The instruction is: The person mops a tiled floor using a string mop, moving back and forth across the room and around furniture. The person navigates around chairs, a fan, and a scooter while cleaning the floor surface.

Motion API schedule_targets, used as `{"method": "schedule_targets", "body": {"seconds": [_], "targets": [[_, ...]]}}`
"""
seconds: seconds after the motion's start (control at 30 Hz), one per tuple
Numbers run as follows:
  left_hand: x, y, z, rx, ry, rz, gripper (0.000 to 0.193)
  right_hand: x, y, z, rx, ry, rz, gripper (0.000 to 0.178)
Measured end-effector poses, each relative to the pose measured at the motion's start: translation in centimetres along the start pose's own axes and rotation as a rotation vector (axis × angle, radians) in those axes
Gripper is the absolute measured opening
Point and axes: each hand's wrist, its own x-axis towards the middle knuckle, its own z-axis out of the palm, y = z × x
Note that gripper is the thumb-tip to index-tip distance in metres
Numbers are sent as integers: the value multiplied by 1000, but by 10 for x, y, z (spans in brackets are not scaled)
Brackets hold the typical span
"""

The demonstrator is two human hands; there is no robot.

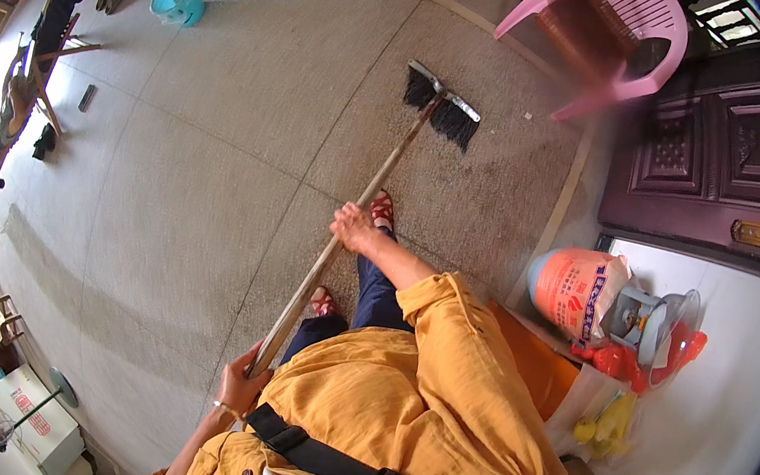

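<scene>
Mustard jacket [361, 371] is nearest. Beyond it the broom [300, 294] slants, its handle running from lower left to the bristled head [454, 126] on the floor [188, 220], upper right. Left hand [240, 381] grasps near the handle's end; right hand [355, 226] grips midway.

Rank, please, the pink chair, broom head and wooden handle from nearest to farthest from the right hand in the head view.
1. Wooden handle, held in the right hand.
2. Broom head, at its far end.
3. Pink chair, ahead and right.
</scene>
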Motion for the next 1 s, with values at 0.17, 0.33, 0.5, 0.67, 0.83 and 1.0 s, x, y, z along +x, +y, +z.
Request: {"method": "schedule_targets", "body": {"seconds": [0.17, 0.33, 0.5, 0.67, 0.83, 1.0], "targets": [[103, 93, 49, -110, -8, 26, 43, 38, 126, -89, -139, 25, 133, 24], [154, 164, 52, -2, -56, -166, 27, 67, 184, -116, -226, 92, 171, 19], [115, 136, 23, -37, 67, -183, 26, 74, 129, -133, -171, -10, 158, 19], [59, 139, -20, 192, 219, -233, 27, 87, 68, -165, 4, -87, 81, 21], [89, 212, -41, 116, 403, -264, 28, 126, 77, -143, 78, 266, 13, 21], [175, 220, -79, 114, 181, -221, 28, 193, 145, -145, -64, 83, 88, 20]]}}
